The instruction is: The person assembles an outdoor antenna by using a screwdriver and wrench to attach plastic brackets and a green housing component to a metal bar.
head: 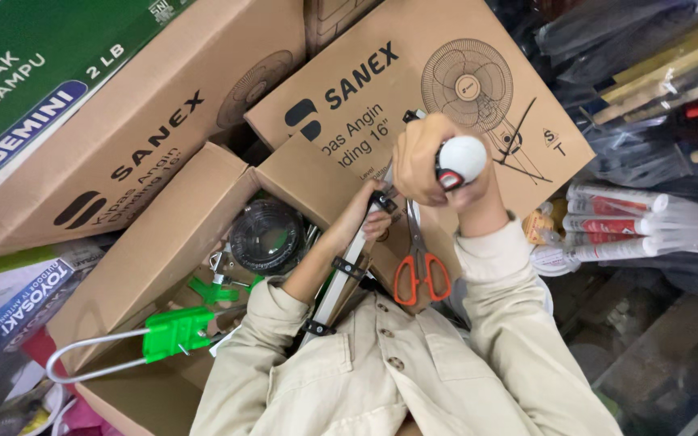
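My right hand (pixel 426 161) is closed around a screwdriver with a white and red handle (pixel 462 157), its tip pointing down at the top end of a silver metal bar (pixel 351 270). My left hand (pixel 363 220) grips that bar just below its upper end. The bar carries black clips and runs down toward my beige shirt. Orange-handled scissors (pixel 422 270) lie right of the bar, under my right forearm.
An open cardboard box (pixel 163 250) holds a round black part (pixel 267 234) and a green plastic bracket on a metal loop (pixel 173 331). Larger cardboard boxes with fan drawings (pixel 478 73) lie behind. White sealant tubes (pixel 632 226) and wrapped goods are stacked at right.
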